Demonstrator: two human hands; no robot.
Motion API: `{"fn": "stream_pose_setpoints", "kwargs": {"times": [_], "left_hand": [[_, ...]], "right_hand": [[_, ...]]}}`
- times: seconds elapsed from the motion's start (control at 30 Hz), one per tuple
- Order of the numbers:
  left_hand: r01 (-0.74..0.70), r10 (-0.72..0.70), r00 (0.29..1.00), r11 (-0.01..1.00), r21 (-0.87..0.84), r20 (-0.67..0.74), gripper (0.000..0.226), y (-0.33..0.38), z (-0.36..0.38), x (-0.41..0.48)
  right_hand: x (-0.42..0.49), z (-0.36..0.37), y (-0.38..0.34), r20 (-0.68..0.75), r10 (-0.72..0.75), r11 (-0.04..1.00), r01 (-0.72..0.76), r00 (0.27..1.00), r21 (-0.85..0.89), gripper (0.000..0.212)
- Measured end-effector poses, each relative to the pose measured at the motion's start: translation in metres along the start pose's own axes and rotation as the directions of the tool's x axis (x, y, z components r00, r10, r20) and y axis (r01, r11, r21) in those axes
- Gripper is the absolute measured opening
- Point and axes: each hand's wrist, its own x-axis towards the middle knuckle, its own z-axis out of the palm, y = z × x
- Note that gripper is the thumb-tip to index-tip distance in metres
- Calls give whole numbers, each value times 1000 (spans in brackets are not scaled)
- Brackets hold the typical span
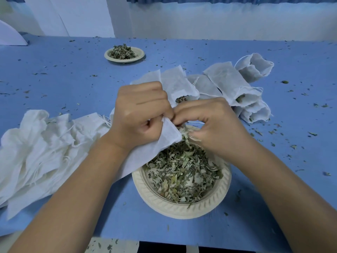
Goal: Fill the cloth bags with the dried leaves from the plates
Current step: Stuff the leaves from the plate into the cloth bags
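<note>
A cream paper plate point(182, 209) heaped with dried green leaves point(182, 170) sits on the blue table in front of me. Just above its far-left rim my left hand point(140, 114) grips a white cloth bag point(155, 148) by its mouth; the bag hangs down toward my left wrist. My right hand point(209, 123) meets the left at the bag's opening, fingers pinched together with a few leaves under them. Whether it grips the bag's edge or the leaves is hidden. A second plate of leaves point(124, 53) stands far back.
A pile of limp white cloth bags point(42, 148) lies at the left. Several bags with leaves in them point(228, 84) lie in a row behind my hands, to the right. Leaf crumbs are scattered over the blue table point(73, 79). A white wall rises behind.
</note>
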Motion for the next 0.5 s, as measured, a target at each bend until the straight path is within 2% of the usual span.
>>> {"fn": "stream_pose_setpoints", "kwargs": {"times": [0.1,0.17,0.2,0.33,0.5], "left_hand": [[14,-14,1000,1000,5,4,29,-2,-3,0],[22,-22,1000,1000,10,-1,29,-4,-6,0],[26,-26,1000,1000,12,-4,29,-4,-7,0],[28,-28,1000,1000,8,-9,29,-3,-7,1],[17,-17,1000,1000,3,-5,29,-2,-6,1]], "right_hand": [[0,-17,3,55,140,956,-149,989,253,23],[0,-28,4,77,127,926,-146,989,348,16],[-1,-32,3,96,106,926,-133,990,354,13],[0,-29,1,196,50,952,-107,979,288,29],[0,-18,-2,111,105,887,-144,988,438,31]]}}
